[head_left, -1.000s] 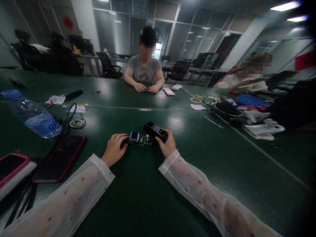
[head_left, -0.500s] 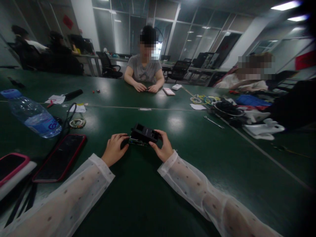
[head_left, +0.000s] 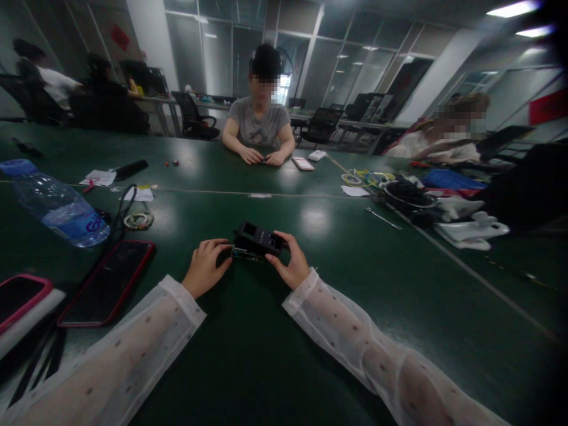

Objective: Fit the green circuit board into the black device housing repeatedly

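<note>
A black plastic housing (head_left: 261, 239) with square openings lies tilted over a green circuit board (head_left: 245, 254), whose near edge shows beneath it. My left hand (head_left: 205, 267) pinches the board's left end between thumb and fingers. On the other side, my right hand (head_left: 291, 260) grips the right end of the housing, thumb in front and fingers behind. Both hands are low over the green table (head_left: 248, 355). The housing hides most of the board, and I cannot tell whether the two are joined.
To the left are a water bottle (head_left: 66, 207), a red-edged phone (head_left: 109, 284), a pink-edged phone (head_left: 20, 302) and cables. A wrench (head_left: 384, 219) lies to the right, near a pile of cables and white parts (head_left: 473, 228). Across the table sits a person (head_left: 258, 121).
Very little differs. The housing and my right hand have shifted slightly left, towards my left hand, which keeps its place at the board's end.
</note>
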The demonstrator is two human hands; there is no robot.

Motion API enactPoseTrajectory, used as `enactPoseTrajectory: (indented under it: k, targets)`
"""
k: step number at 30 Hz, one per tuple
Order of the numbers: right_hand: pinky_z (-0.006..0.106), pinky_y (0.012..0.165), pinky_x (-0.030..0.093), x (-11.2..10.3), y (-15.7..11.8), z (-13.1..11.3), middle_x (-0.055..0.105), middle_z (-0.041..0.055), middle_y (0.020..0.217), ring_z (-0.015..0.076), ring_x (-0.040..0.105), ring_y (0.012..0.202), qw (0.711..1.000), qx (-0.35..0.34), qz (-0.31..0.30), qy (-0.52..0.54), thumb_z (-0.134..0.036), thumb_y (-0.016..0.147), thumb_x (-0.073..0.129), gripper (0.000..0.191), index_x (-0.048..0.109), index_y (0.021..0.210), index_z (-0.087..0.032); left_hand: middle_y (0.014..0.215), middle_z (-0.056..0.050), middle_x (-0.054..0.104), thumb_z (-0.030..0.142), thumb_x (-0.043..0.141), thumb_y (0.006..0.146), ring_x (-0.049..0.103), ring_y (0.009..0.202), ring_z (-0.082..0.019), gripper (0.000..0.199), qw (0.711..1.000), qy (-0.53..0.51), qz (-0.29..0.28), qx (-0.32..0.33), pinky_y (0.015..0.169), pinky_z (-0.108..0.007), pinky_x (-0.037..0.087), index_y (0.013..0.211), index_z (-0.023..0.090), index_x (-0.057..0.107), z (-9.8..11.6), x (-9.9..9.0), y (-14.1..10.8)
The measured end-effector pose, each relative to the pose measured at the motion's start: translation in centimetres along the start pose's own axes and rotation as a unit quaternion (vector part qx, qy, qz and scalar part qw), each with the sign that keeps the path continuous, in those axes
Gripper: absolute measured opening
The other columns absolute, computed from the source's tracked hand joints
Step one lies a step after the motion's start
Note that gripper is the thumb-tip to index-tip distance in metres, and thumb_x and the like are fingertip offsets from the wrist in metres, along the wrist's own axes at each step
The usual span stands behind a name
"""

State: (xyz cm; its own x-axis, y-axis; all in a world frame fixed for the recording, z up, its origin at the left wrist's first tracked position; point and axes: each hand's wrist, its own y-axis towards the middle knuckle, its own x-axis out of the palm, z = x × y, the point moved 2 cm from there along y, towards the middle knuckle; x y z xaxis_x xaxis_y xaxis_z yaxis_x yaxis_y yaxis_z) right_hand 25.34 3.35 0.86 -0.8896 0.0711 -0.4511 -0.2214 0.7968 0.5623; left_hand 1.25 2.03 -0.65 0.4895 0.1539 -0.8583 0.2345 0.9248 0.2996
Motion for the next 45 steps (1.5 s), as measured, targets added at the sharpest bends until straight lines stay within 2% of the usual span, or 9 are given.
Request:
enactPoseTrajectory:
  k: [3, 9, 14, 17, 22, 28, 38, 45]
  targets:
    - [0.047, 0.095, 0.049, -0.1, 0.0, -0.1, 0.054, 0.0100, 0.118, 0.0262, 0.055, 0.111, 1.000, -0.008, 0.003, -0.001, -0.029, 0.083, 0.062, 0.050, 0.042, 0.129, -0.024, 0.128, -0.006, 0.055, 0.030, 0.054, 0.090, 0.043, 0.121, -0.029, 0.026, 1.000, -0.002, 0.000, 0.002, 0.090, -0.049, 0.041, 0.115, 0.023, 0.057, 0.0, 0.0, 0.0]
    - [0.047, 0.094, 0.049, 0.0, -0.1, -0.1, 0.055, 0.0097, 0.118, 0.0260, 0.055, 0.110, 0.999, -0.020, -0.045, -0.022, -0.027, 0.081, 0.065, 0.053, 0.042, 0.129, -0.024, 0.127, -0.006, 0.056, 0.029, 0.053, 0.089, 0.044, 0.120, -0.029, 0.024, 1.000, -0.003, 0.002, -0.007, 0.090, -0.049, 0.042, 0.111, 0.023, 0.059, 0.0, 0.0, 0.0]
    - [0.048, 0.095, 0.048, 0.3, -0.2, 0.6, 0.055, 0.0092, 0.119, 0.0256, 0.056, 0.110, 0.993, 0.000, -0.106, -0.049, -0.028, 0.080, 0.067, 0.055, 0.042, 0.129, -0.025, 0.130, -0.005, 0.055, 0.019, 0.047, 0.089, 0.043, 0.122, -0.028, 0.027, 1.000, -0.015, -0.005, -0.016, 0.094, -0.049, 0.040, 0.114, 0.023, 0.059, -0.4, 0.3, 0.1]
    - [0.049, 0.096, 0.046, 0.5, -0.2, 1.1, 0.055, 0.0085, 0.119, 0.0256, 0.055, 0.111, 0.990, 0.019, -0.126, -0.055, -0.028, 0.078, 0.069, 0.055, 0.043, 0.126, -0.025, 0.130, -0.004, 0.055, 0.023, 0.040, 0.094, 0.043, 0.122, -0.026, 0.030, 0.999, -0.032, -0.004, -0.035, 0.096, -0.049, 0.039, 0.118, 0.025, 0.058, -0.5, 0.3, 0.2]
    - [0.048, 0.096, 0.046, 0.5, -0.1, 1.2, 0.054, 0.0072, 0.117, 0.0249, 0.054, 0.109, 0.990, 0.022, -0.132, -0.035, -0.027, 0.075, 0.072, 0.055, 0.043, 0.122, -0.026, 0.126, -0.003, 0.058, 0.042, 0.027, 0.100, 0.044, 0.121, -0.025, 0.041, 0.995, -0.068, -0.002, -0.072, 0.098, -0.047, 0.038, 0.117, 0.026, 0.060, -0.2, -0.1, 0.3]
    - [0.048, 0.094, 0.045, 0.6, -0.1, 1.1, 0.053, 0.0055, 0.114, 0.0249, 0.052, 0.108, 0.991, -0.007, -0.133, -0.021, -0.022, 0.071, 0.074, 0.055, 0.044, 0.117, -0.027, 0.126, -0.003, 0.058, 0.051, 0.026, 0.098, 0.043, 0.122, -0.026, 0.048, 0.996, -0.070, -0.006, -0.062, 0.099, -0.048, 0.036, 0.109, 0.025, 0.064, 0.3, -0.4, 0.2]
    - [0.050, 0.092, 0.046, 0.7, -0.2, 1.6, 0.052, 0.0048, 0.118, 0.0255, 0.052, 0.110, 0.988, 0.032, -0.151, 0.002, -0.023, 0.070, 0.075, 0.057, 0.045, 0.117, -0.030, 0.129, -0.004, 0.056, 0.053, 0.026, 0.098, 0.041, 0.123, -0.026, 0.049, 0.995, -0.071, -0.020, -0.074, 0.099, -0.049, 0.035, 0.103, 0.024, 0.064, 0.4, -0.6, 0.3]
    - [0.052, 0.097, 0.043, 0.5, 0.0, 0.6, 0.055, 0.0040, 0.121, 0.0259, 0.052, 0.112, 0.987, 0.033, -0.157, -0.002, -0.024, 0.072, 0.075, 0.059, 0.047, 0.122, -0.033, 0.129, -0.004, 0.056, 0.052, 0.028, 0.097, 0.041, 0.123, -0.026, 0.046, 0.994, -0.075, -0.021, -0.074, 0.099, -0.049, 0.035, 0.102, 0.024, 0.064, 0.4, -0.5, 0.2]
